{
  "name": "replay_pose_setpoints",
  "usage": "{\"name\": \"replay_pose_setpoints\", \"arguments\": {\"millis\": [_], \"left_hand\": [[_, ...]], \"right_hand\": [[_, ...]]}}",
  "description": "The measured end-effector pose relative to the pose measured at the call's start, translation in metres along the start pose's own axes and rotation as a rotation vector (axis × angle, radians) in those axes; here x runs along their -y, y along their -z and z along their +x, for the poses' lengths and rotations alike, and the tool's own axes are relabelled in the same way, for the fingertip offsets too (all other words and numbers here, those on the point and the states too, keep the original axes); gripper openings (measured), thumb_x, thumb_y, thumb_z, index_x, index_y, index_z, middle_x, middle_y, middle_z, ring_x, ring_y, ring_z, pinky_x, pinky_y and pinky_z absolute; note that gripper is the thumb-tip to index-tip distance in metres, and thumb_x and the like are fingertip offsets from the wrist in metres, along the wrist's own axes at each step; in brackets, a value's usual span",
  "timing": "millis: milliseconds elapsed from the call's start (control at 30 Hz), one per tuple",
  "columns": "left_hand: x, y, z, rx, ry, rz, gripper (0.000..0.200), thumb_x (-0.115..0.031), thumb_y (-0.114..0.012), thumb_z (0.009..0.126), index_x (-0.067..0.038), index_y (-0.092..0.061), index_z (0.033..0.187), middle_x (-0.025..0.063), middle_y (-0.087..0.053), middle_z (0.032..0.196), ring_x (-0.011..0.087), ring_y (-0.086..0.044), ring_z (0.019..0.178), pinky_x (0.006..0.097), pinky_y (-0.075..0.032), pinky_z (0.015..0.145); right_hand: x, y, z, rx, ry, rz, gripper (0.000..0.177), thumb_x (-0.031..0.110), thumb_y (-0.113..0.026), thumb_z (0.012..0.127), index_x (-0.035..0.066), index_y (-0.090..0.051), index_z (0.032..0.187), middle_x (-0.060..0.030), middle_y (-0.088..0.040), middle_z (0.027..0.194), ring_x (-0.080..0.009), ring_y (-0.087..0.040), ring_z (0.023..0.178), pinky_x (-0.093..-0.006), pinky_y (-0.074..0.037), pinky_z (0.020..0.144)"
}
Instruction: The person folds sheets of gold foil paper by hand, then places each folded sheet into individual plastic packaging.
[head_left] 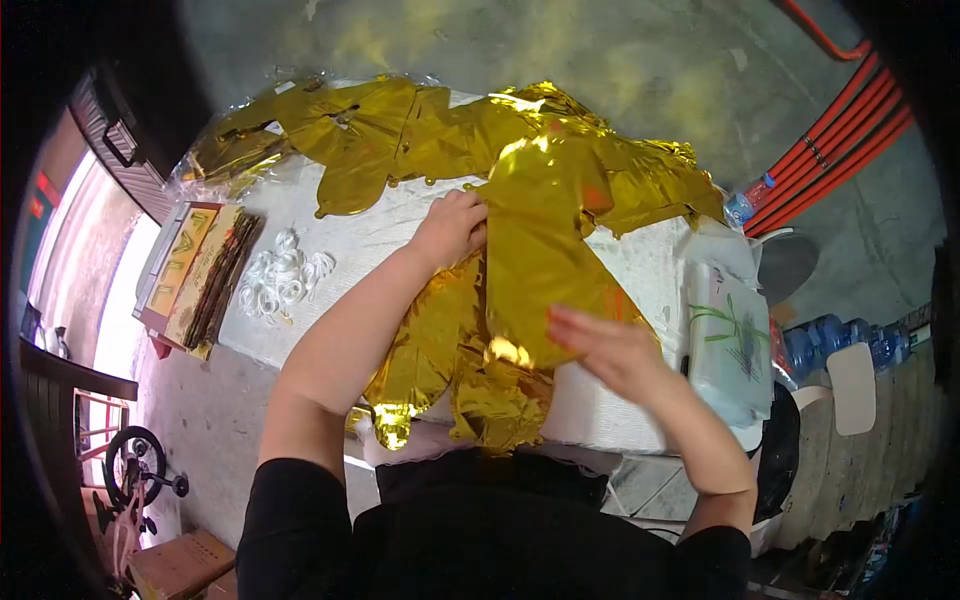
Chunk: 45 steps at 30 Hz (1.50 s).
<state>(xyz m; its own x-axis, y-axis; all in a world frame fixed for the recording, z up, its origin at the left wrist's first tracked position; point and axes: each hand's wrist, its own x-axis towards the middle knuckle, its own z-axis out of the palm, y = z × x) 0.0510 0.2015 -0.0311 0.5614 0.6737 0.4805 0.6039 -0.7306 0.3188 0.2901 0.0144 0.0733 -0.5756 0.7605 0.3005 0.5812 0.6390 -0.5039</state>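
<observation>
Gold foil piece (545, 250) — flat, shiny, lying mid-table in front of the person, over more gold foil (425, 350) that reaches the near table edge. Left hand (455, 228) has fingers curled on its left edge, grasping it. Right hand (620, 355) released, fingers extended over its lower right part, motion-blurred; contact cannot be told. Both forearms bare, black sleeves (290, 510) above.

Far side of the white-covered table (610, 410): long heap of gold foil shapes (450, 135), crumpled at right. Left: coils of white string (285, 275) beside a stack of patterned packs (190, 270). Right: clear plastic packs (730, 345) with green print; small bottle (750, 198) near the far right corner.

Around — red pipes (830, 145) at right, large blue bottles (825, 340) below them, bicycle (135, 465) and cardboard box (180, 562) lower left.
</observation>
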Motion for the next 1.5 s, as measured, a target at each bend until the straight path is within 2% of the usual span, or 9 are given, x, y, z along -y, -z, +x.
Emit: {"name": "replay_pose_setpoints", "arguments": {"millis": [233, 400, 567, 633, 800, 1133, 1333, 1433, 1500], "left_hand": [[0.001, 0.001, -0.001, 0.012, 0.007, -0.058, 0.027, -0.006, -0.061, 0.072, -0.004, -0.055, 0.098, 0.0096, -0.052, 0.107, 0.0315, -0.046, 0.1, 0.0397, -0.039, 0.086], [0.004, 0.0, 0.001, 0.036, 0.013, -0.032, 0.027, -0.002, -0.062, 0.07, -0.004, -0.055, 0.096, 0.0106, -0.052, 0.107, 0.032, -0.046, 0.101, 0.0401, -0.039, 0.087], [0.006, 0.001, 0.002, 0.032, -0.018, -0.061, 0.028, -0.001, -0.062, 0.069, -0.003, -0.055, 0.096, 0.0124, -0.051, 0.108, 0.033, -0.046, 0.102, 0.0404, -0.039, 0.088], [0.005, -0.001, 0.002, -0.016, -0.008, -0.065, 0.024, 0.0, -0.06, 0.067, -0.003, -0.057, 0.091, 0.0104, -0.053, 0.104, 0.0315, -0.047, 0.098, 0.0397, -0.04, 0.085], [0.003, 0.002, 0.003, 0.005, -0.008, -0.052, 0.026, 0.001, -0.06, 0.067, -0.002, -0.057, 0.092, 0.0116, -0.053, 0.106, 0.0324, -0.047, 0.1, 0.0401, -0.04, 0.085], [0.001, 0.004, 0.001, 0.048, 0.028, -0.019, 0.038, 0.004, -0.058, 0.065, -0.003, -0.056, 0.102, 0.0114, -0.051, 0.11, 0.0322, -0.045, 0.103, 0.0399, -0.039, 0.088], [0.002, 0.004, 0.002, 0.079, 0.035, -0.025, 0.041, 0.004, -0.058, 0.065, -0.003, -0.055, 0.105, 0.0108, -0.05, 0.111, 0.0317, -0.044, 0.105, 0.0392, -0.037, 0.09], [0.002, 0.003, 0.001, 0.106, 0.066, -0.036, 0.043, 0.005, -0.056, 0.065, -0.003, -0.055, 0.107, 0.0104, -0.05, 0.113, 0.0312, -0.044, 0.106, 0.0388, -0.037, 0.09], [0.003, 0.003, 0.001, 0.09, 0.055, -0.03, 0.043, 0.006, -0.055, 0.064, -0.003, -0.056, 0.106, 0.0104, -0.05, 0.112, 0.031, -0.044, 0.105, 0.0387, -0.037, 0.09]], "right_hand": [[0.033, -0.005, -0.019, 0.145, 0.168, -0.204, 0.042, 0.002, -0.064, 0.067, 0.011, -0.064, 0.108, -0.0045, -0.057, 0.121, -0.0215, -0.064, 0.075, -0.0297, -0.052, 0.064], [0.044, 0.03, -0.013, 0.494, -0.201, 0.396, 0.044, 0.007, -0.065, 0.074, 0.008, -0.058, 0.118, -0.0055, -0.059, 0.119, -0.0161, -0.064, 0.077, -0.028, -0.05, 0.066], [-0.018, 0.029, 0.015, 0.284, -0.524, 0.138, 0.039, 0.012, -0.062, 0.08, 0.004, -0.056, 0.117, -0.0143, -0.06, 0.112, -0.021, -0.061, 0.094, -0.0297, -0.049, 0.074], [-0.074, 0.008, 0.028, -0.062, -0.237, -0.095, 0.034, 0.016, -0.06, 0.082, 0.002, -0.057, 0.113, -0.0167, -0.06, 0.108, -0.0276, -0.058, 0.1, -0.0329, -0.046, 0.083], [-0.142, -0.008, 0.083, -0.317, -0.345, -0.292, 0.029, 0.019, -0.057, 0.083, 0.002, -0.059, 0.106, -0.0171, -0.06, 0.105, -0.0322, -0.055, 0.1, -0.0397, -0.044, 0.086], [-0.219, -0.018, 0.142, 0.014, -0.327, -0.142, 0.054, 0.018, -0.07, 0.066, 0.005, -0.054, 0.116, -0.0187, -0.06, 0.1, -0.0327, -0.053, 0.103, -0.0359, -0.043, 0.087], [-0.206, -0.007, 0.157, 0.213, -0.5, -0.141, 0.031, 0.015, -0.067, 0.066, 0.003, -0.058, 0.093, -0.0155, -0.06, 0.09, -0.0294, -0.057, 0.088, -0.036, -0.046, 0.074], [-0.202, -0.014, 0.152, 0.16, -0.5, -0.232, 0.014, 0.013, -0.063, 0.069, 0.003, -0.056, 0.076, -0.0137, -0.059, 0.083, -0.0309, -0.057, 0.08, -0.0386, -0.045, 0.068], [-0.198, -0.019, 0.146, -0.108, -0.222, -0.476, 0.01, 0.012, -0.058, 0.073, 0.004, -0.055, 0.069, -0.0137, -0.057, 0.077, -0.0329, -0.056, 0.078, -0.041, -0.045, 0.072]]}}
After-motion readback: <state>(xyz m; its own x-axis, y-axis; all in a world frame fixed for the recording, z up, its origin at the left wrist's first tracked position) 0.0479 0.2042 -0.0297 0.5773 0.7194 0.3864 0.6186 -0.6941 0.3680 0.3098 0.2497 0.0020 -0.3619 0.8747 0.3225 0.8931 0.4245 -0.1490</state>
